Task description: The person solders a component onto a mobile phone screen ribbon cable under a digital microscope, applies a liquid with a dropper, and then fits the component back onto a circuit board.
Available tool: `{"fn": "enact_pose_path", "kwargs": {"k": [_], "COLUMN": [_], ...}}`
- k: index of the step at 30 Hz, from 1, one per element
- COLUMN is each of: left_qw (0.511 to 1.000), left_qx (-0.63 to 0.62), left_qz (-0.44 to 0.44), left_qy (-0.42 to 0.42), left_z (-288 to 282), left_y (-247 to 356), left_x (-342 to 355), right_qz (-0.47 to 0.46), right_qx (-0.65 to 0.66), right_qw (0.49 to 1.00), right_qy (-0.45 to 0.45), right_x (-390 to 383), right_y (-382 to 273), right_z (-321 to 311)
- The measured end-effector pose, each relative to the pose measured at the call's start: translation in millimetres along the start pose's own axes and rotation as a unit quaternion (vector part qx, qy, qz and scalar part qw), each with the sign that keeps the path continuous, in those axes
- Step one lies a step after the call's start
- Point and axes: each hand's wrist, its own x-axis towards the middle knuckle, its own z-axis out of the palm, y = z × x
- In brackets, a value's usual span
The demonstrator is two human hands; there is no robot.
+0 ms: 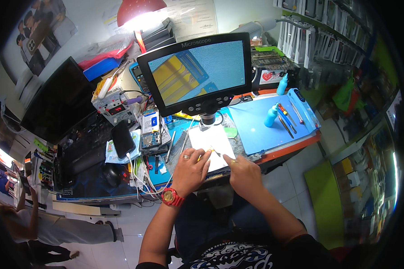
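Observation:
A white sheet of paper (203, 138) lies under the microscope stand in front of me. My left hand (191, 169), with a red watch (173, 197) at its wrist, presses its fingertips on a small yellow flex cable (199, 158) on the sheet, mostly hidden by the fingers. From the right, my right hand (244, 175) pinches a thin, dark-tipped tool (217, 154), its tip close to the left fingertips. Its exact kind is too small to tell. The microscope monitor (195, 74) shows yellow flex strips with a row of contacts, enlarged.
On the right, a blue mat (256, 134) carries a turquoise bottle (271, 115), tweezers and screwdrivers. Leftward lie a black phone (122, 140), an opened phone (151, 130), white cables, a mouse (111, 175) and a soldering station (114, 110). Another person (67, 228) stands at far left.

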Motion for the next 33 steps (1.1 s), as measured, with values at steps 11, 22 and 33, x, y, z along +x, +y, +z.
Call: {"fn": "enact_pose_path", "kwargs": {"k": [11, 22, 33], "left_qw": [1.000, 1.000, 1.000], "left_qx": [-0.001, -0.001, 0.013], "left_qz": [-0.001, 0.013, -0.005], "left_qy": [-0.001, 0.002, -0.005], "left_z": [-1.8, -0.2, -0.7], "left_y": [0.3, 2.7, 2.1], "left_x": [1.2, 5.8, -0.3], "right_qz": [-0.002, -0.010, -0.007], "right_qx": [-0.016, -0.017, 0.013], "right_qw": [0.999, 1.000, 1.000], "right_qy": [-0.030, -0.013, -0.006], "right_x": [-11.5, 34.1, -10.0], "right_y": [3.1, 3.5, 4.5], "right_z": [-5.5, 26.3, -18.4]}}
